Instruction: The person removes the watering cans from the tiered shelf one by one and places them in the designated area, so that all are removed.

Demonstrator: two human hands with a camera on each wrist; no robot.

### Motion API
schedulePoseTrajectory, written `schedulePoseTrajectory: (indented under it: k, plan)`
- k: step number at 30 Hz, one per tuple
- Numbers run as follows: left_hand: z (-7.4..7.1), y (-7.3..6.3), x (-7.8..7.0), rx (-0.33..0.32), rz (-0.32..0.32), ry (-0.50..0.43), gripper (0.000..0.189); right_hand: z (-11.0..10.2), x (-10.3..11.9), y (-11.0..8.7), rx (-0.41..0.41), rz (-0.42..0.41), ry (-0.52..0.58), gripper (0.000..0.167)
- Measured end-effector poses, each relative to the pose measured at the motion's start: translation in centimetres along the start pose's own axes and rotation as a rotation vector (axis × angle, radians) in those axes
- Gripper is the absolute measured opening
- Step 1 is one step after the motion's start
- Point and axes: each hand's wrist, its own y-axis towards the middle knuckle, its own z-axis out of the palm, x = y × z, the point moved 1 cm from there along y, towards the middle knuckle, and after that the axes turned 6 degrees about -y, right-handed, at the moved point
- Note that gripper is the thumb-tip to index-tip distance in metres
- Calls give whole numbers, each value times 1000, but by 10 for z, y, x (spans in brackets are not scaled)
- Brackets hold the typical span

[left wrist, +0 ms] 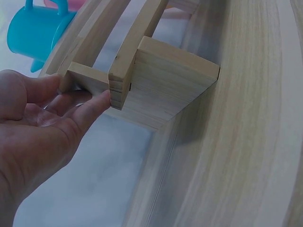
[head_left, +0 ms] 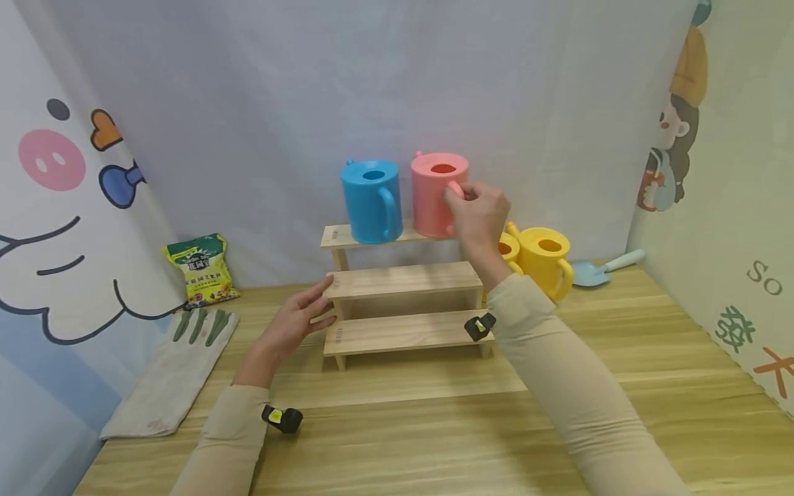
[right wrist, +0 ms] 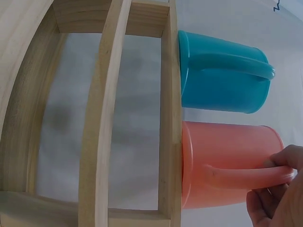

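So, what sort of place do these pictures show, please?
Probably a gardening corner set up on a table: a stepped wooden stand bears a blue watering can and a pink watering can, with a trowel at right.

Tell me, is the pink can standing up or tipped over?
Standing up. The pink can sits base-down on the top shelf with its opening facing up, while the right hand holds its handle.

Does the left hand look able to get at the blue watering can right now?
Probably yes: the left hand holds the wooden stand at its left end, and the blue watering can sits on the top shelf with its front unblocked.
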Motion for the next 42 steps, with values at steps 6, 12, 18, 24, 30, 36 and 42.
schedulePoseTrajectory:
  k: [6,12,18,24,30,36,42]
  plan:
    - [0,0,1,4,1,-1,52,-11,-4,-4,-49,-82,-23,25]
    - [-1,0,1,4,0,-13,52,-39,-6,-7,-45,-70,6,26]
    - [0,0,0,18,2,-12,53,-80,-15,-13,-40,-37,36,28]
    - [0,-1,-1,24,2,-8,53,-118,-30,-25,-21,-51,3,29]
    - [-2,-1,1,31,0,-13,54,-148,-46,-37,4,49,-66,38]
    - [-3,0,2,27,6,-18,54,-169,-56,-44,49,85,-123,42]
    - [-2,0,2,30,8,-12,54,-185,-68,-54,147,89,-170,43]
